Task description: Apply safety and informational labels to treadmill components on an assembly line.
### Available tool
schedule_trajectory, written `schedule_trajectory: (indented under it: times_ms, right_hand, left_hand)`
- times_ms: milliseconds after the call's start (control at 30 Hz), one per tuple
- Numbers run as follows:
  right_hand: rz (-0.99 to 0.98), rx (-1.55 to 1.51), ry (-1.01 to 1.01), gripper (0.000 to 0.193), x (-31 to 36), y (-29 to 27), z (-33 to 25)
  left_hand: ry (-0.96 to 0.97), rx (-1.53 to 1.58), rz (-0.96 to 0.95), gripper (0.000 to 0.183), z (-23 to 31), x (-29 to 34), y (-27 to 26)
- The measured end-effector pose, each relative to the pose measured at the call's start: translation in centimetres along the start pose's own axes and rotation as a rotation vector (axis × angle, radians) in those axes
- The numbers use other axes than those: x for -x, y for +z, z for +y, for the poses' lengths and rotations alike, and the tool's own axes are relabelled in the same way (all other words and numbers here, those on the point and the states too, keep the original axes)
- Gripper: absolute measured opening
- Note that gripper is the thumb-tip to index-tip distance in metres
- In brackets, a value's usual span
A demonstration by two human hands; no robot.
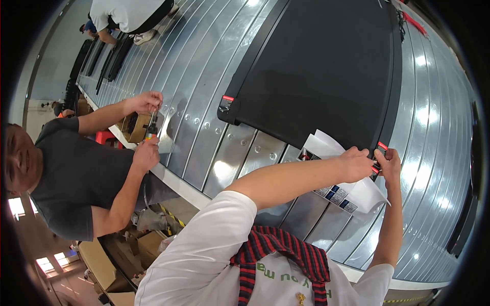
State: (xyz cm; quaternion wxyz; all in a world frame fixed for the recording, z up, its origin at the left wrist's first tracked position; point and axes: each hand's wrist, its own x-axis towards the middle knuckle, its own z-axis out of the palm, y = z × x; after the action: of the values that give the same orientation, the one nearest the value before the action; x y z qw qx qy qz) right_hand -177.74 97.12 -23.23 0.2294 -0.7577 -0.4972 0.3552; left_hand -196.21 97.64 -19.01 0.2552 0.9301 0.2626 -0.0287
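Observation:
A large black panel with side rails [321, 66] lies on the metal-slatted table. At its near right corner, my right hand [390, 163] is closed with the thumb on a red-and-black sticker [382, 147]. My left hand [354, 164] is closed beside it, fingertips close to the same corner. A white, curled sheet of stickers [368, 194] hangs at my left hand and spreads under my left forearm. The left fingers seem to grip it, though their undersides are hidden. Another red-and-black sticker [226, 104] sits on the panel's near left corner.
To the left, a co-worker in a dark shirt [87, 173] holds a slim tool [151, 130] over the table edge. Another person in white [132, 15] bends at the far left beside black parts [118, 56]. Cardboard boxes [102, 265] stand below; a red strap [415, 24] lies far right.

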Motion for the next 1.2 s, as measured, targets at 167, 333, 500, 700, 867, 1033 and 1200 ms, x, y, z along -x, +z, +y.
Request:
schedule_trajectory:
  times_ms: [167,333,500,700,867,1033,1200]
  right_hand:
    - [0.096,-0.105,0.083,0.060,-2.4,0.2,-0.8]
    - [0.118,-0.224,0.079,0.052,-1.8,0.1,-0.2]
    - [0.110,-0.433,0.121,0.040,3.6,0.7,3.3]
    - [0.141,-0.563,0.194,0.024,14.0,3.8,5.7]
    - [-0.016,-0.653,0.195,0.017,20.0,10.0,4.3]
    - [-0.222,-0.703,0.167,0.012,25.3,14.1,-1.1]
    - [-0.198,-0.541,-0.024,0.012,26.5,16.8,-1.5]
  left_hand:
    - [0.011,0.017,0.058,0.011,-0.3,0.0,0.7]
    - [0.029,0.047,0.215,0.008,0.2,3.0,2.1]
    - [-0.022,0.176,0.107,0.007,2.9,13.4,-1.5]
    - [-0.005,0.320,0.228,0.008,4.2,25.4,0.0]
    - [-0.047,0.415,0.381,0.016,4.3,30.2,3.8]
    - [-0.102,0.495,0.340,0.020,5.9,33.7,3.6]
    - [0.017,0.534,0.422,0.019,6.0,36.0,2.3]
